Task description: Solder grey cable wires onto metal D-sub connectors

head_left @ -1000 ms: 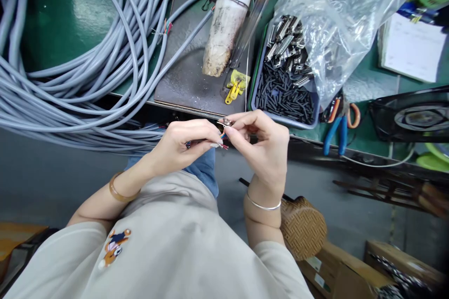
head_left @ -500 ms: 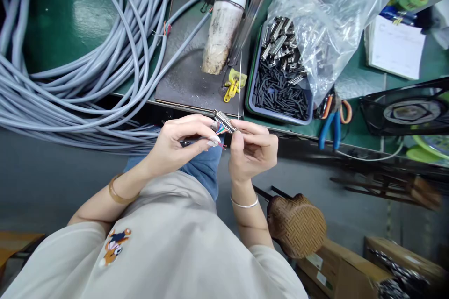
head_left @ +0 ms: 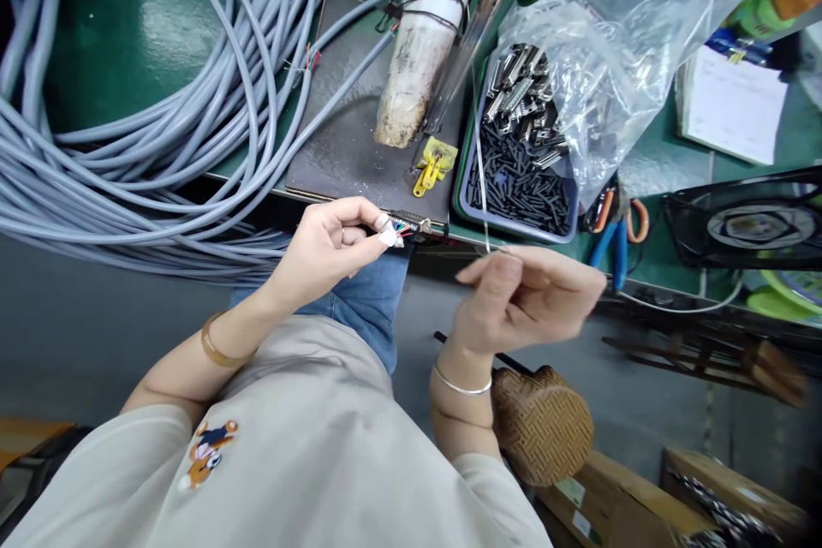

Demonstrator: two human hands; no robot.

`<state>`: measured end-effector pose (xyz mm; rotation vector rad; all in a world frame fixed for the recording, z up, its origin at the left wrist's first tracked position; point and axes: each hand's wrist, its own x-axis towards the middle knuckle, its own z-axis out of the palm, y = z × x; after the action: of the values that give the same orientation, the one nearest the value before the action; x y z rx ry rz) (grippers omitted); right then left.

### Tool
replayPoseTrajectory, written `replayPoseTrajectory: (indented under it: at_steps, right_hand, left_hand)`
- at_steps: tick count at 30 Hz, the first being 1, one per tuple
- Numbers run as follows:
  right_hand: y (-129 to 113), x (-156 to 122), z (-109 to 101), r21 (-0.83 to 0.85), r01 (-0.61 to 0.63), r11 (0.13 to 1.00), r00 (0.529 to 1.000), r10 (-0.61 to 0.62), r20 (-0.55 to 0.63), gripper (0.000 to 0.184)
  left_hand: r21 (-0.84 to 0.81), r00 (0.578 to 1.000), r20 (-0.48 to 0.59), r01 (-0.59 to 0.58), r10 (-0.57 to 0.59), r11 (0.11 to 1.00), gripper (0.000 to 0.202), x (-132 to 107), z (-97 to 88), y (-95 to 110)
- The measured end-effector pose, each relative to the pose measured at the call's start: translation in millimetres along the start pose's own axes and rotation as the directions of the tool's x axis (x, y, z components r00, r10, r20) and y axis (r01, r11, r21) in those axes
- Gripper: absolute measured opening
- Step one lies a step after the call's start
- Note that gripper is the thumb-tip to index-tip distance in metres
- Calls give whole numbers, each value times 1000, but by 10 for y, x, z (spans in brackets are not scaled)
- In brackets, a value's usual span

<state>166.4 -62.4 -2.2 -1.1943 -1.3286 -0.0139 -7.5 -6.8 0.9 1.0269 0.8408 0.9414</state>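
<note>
Along the front edge of the green table [head_left: 141, 26], I see the left hand [head_left: 343, 244] with its thumb and first finger pinched on some coloured wires [head_left: 402, 231]. A long metal connector [head_left: 411, 221] is right at those fingertips, by the edge of a dark board [head_left: 340, 154]. The right hand [head_left: 527, 295] is off to the right, apart from the connector and a bit blurry. Its fingers are curled, with the thumb near the first finger. A thin, pale strand [head_left: 483, 188] comes down to them, but I can't tell if they grip it.

Just past the right hand I see a blue-grey tub [head_left: 517, 231]. It has little black tubes [head_left: 514, 188] in front and shiny metal connectors [head_left: 520, 90] behind, with a clear plastic bag [head_left: 616, 60] beside them. Pliers with blue handles [head_left: 620, 253] are near the tub's right corner. A small yellow clip [head_left: 429, 175] sits on the board. Lots of fat grey cables [head_left: 193, 128] curl across the left side.
</note>
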Motion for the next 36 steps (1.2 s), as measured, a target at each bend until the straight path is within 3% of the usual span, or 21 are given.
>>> replayPoseTrajectory:
  at_steps: [3,6,9,11,15,18,22,24,25,28,29,32,36]
  right_hand:
    - [-47,71,-101,-143,72,987,985,-47,166,25]
    - [-75,103,-101,-203,160,966,927,-77,367,38]
    - [-52,94,-66,-208,184,961,901,-80,427,39]
    - [-5,65,-72,-191,166,967,924,-85,374,37]
    - [124,-22,-130,-135,124,983,971,-92,221,29]
    - [182,-63,-115,-127,93,988,992,-81,98,24]
    - [165,-40,-11,-8,36,999,998,-36,-57,26]
    - [143,-21,21,50,-2,999,999,4,-44,25]
    - [135,-18,26,63,-28,998,999,30,-17,22]
    - [127,-38,10,99,-98,990,993,91,70,16]
    - [128,-52,2,103,-116,988,989,105,108,15]
    - [129,-94,-1,71,-157,985,958,135,251,10]
    - [125,-112,31,117,-71,991,955,34,296,10]
  left_hand:
    - [-5,1000,8,-9,9,1000,18,20,1,7]
    - [55,999,13,-35,34,998,16,9,12,-1]
    - [127,993,7,-117,118,985,12,-19,15,-42]
    - [212,966,35,-258,256,943,7,-40,0,-86]
    - [363,817,185,-573,546,735,7,-68,-46,-170]
    - [395,761,243,-644,602,655,10,-77,-61,-213]
    - [402,744,254,-662,618,632,10,-92,-43,-233]
    - [377,770,237,-635,592,674,9,-100,-27,-209]
    - [346,807,203,-589,554,730,7,-102,-20,-188]
    - [113,957,68,-287,281,951,10,-80,-28,-99]
    - [9,984,66,-169,168,986,16,-63,-43,-69]
    - [-178,990,133,71,-47,981,29,-2,-107,-1]
    - [-253,977,179,164,-120,953,34,39,-168,29]
